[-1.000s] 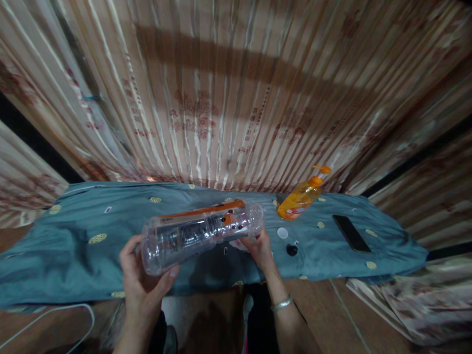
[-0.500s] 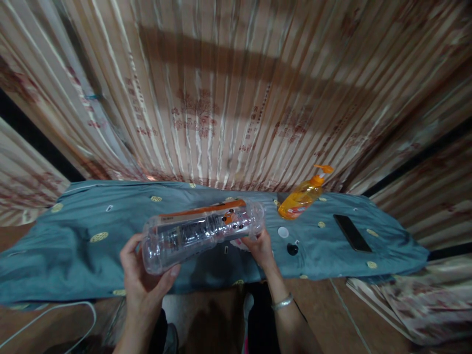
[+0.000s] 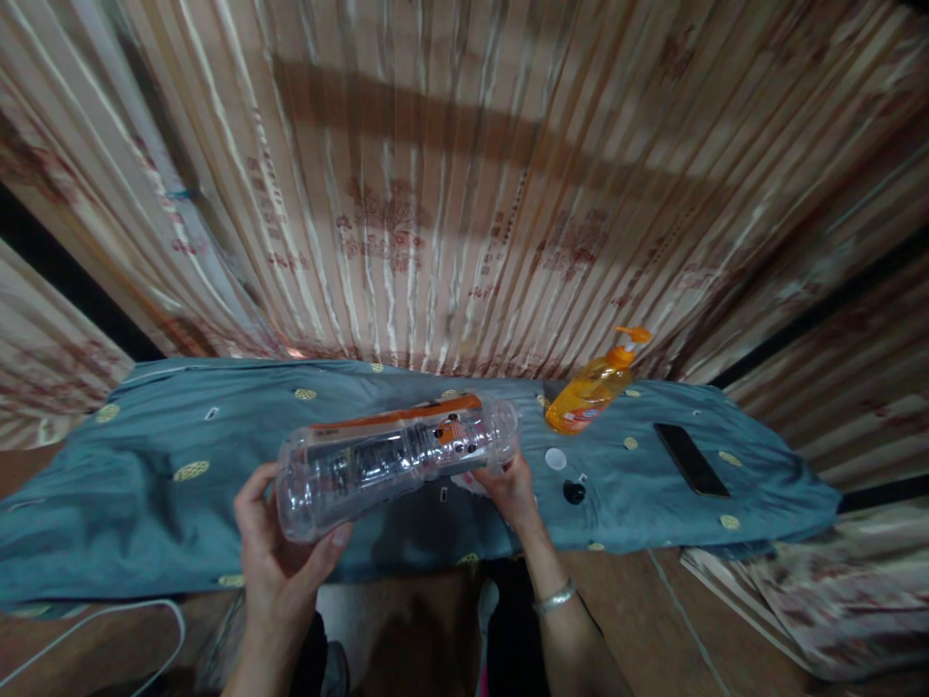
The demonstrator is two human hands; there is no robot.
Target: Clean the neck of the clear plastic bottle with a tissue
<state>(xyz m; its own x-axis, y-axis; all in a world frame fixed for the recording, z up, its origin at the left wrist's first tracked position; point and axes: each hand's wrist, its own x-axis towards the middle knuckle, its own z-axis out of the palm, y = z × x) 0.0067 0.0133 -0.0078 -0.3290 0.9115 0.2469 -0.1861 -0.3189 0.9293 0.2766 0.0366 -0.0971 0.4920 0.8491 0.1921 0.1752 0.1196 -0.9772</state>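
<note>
Currently, a clear bottle (image 3: 392, 469) is held sideways over teal cloth (image 3: 239, 426): the left hand (image 3: 280, 547) cups its wide end, the right hand (image 3: 513, 492) grasps the other. It seems a holding step; the next move likely calls for both hands together. Beyond the right hand stands a pump bottle (image 3: 587, 395).

The clear bottle (image 3: 392, 467) is glossy plastic, the bangle (image 3: 554, 597) shiny metal, the wrinkled cover (image 3: 254, 421) matt cloth.
</note>
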